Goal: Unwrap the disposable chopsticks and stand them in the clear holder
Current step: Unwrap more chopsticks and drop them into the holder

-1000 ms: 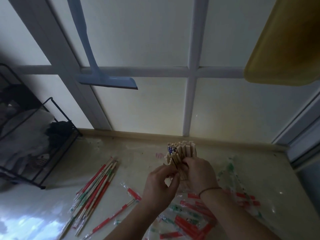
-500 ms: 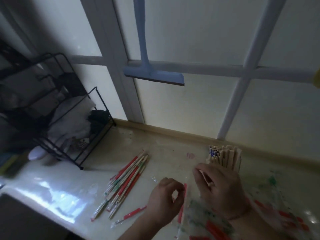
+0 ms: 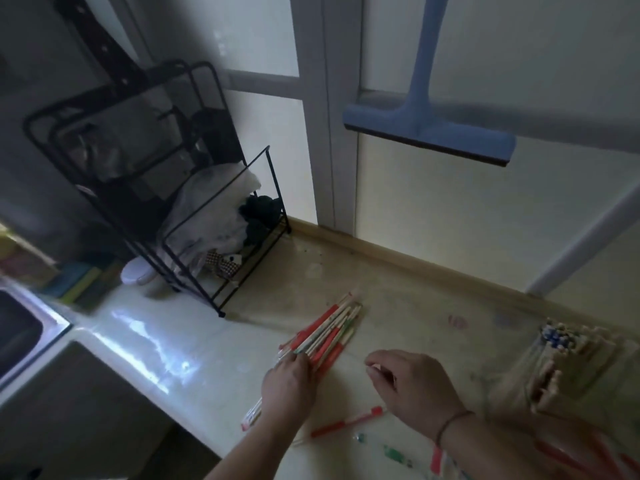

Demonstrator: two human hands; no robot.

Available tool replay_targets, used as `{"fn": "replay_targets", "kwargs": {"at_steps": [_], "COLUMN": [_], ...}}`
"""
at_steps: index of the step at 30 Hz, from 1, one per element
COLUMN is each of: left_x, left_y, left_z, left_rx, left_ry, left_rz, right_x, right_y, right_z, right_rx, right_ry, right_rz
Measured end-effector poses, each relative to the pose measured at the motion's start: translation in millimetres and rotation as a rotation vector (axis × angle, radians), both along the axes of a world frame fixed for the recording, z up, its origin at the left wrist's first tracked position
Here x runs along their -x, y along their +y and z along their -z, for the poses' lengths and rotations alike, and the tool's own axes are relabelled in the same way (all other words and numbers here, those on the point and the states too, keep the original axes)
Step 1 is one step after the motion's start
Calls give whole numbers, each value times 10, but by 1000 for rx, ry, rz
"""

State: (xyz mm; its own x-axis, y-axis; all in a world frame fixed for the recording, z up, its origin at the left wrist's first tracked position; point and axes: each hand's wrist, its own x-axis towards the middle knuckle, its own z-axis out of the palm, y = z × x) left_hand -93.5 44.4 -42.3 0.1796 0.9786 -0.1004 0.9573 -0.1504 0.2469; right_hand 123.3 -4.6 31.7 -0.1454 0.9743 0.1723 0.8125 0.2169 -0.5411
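palm-down, left hand [image 3: 289, 384] touches wrapped chopsticks [image 3: 327, 332]; right hand [image 3: 415, 386] hovers, fingers curled

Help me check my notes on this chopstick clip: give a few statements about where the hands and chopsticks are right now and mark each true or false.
1. The left hand is on the pile of wrapped chopsticks lying on the counter. True.
2. The clear holder is empty. False: it already holds many bare wooden chopsticks standing in it.
3. The right hand is gripping the holder. False: it is over the counter between the pile and the holder, apart from both.
4. A blue squeegee hangs against the window above the counter. True.
5. The black wire rack stands to the right of the holder. False: it stands at the left, beyond the wrapped pile.
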Motion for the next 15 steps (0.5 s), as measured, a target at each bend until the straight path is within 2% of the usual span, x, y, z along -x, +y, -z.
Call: {"fn": "replay_targets", "kwargs": {"at_steps": [6,11,15], "left_x": [62,86,80], "left_y": [46,9,-30], "left_z": [-24,-81,-189], "left_rx": [80,92,42], "left_ry": [63,37,-95], "left_rz": [87,93,54], "right_x": [136,188,150], "right_y": [223,263,201], "right_z": [43,-29,-99], "right_rx": [238,262,229], "right_ry": [-94,-80,-134], "right_rz": [66,147,127]}}
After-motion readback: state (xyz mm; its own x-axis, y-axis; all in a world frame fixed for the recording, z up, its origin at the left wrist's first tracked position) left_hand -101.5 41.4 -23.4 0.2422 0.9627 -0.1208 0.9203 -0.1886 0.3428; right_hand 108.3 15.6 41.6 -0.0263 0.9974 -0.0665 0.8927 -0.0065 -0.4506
